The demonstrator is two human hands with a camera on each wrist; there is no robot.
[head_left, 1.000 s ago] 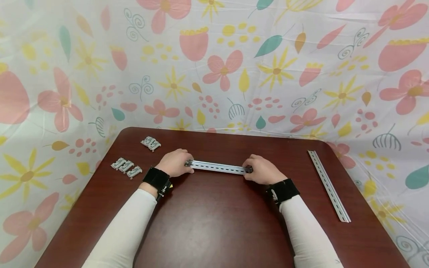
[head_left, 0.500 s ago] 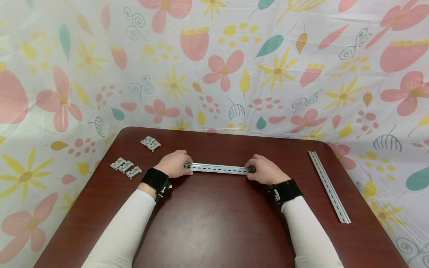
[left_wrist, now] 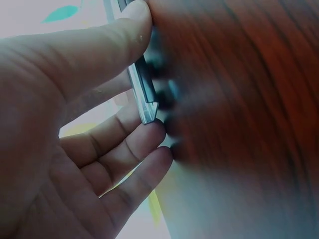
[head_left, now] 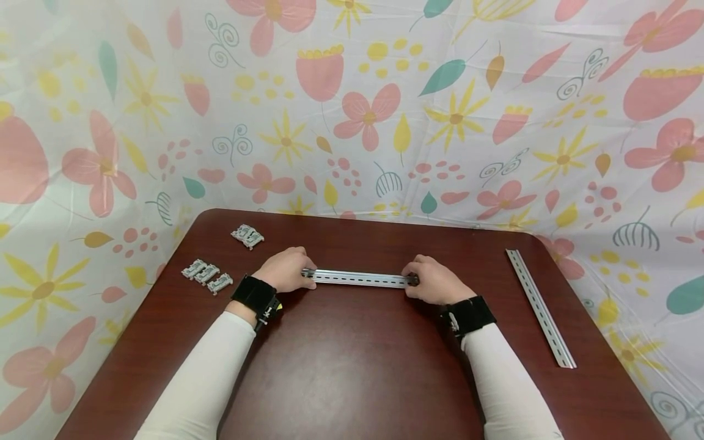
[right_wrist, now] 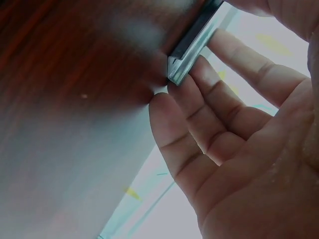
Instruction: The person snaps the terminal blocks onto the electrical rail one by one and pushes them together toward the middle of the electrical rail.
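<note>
A silver slotted DIN rail (head_left: 360, 278) lies crosswise at the middle of the table in the head view. My left hand (head_left: 283, 270) pinches its left end, and my right hand (head_left: 438, 281) grips the right end. Seen from the left wrist, the thumb presses one side of the DIN rail (left_wrist: 143, 94) while the fingers lie along the other. The right wrist view has the DIN rail's end (right_wrist: 182, 67) against the fingertips, its thumb mostly cut off by the frame. Both rail ends look dark in the head view.
A second slotted DIN rail (head_left: 541, 308) lies slanted near the right edge of the brown table (head_left: 352, 366). Small grey clip-like parts sit at the left: a row (head_left: 206, 274) and a cluster (head_left: 247, 236) farther back. A floral curtain (head_left: 363, 171) hangs behind the table.
The held DIN rail and my right hand have shifted slightly to the right and a little nearer. My left hand has barely moved; both hands keep their hold.
</note>
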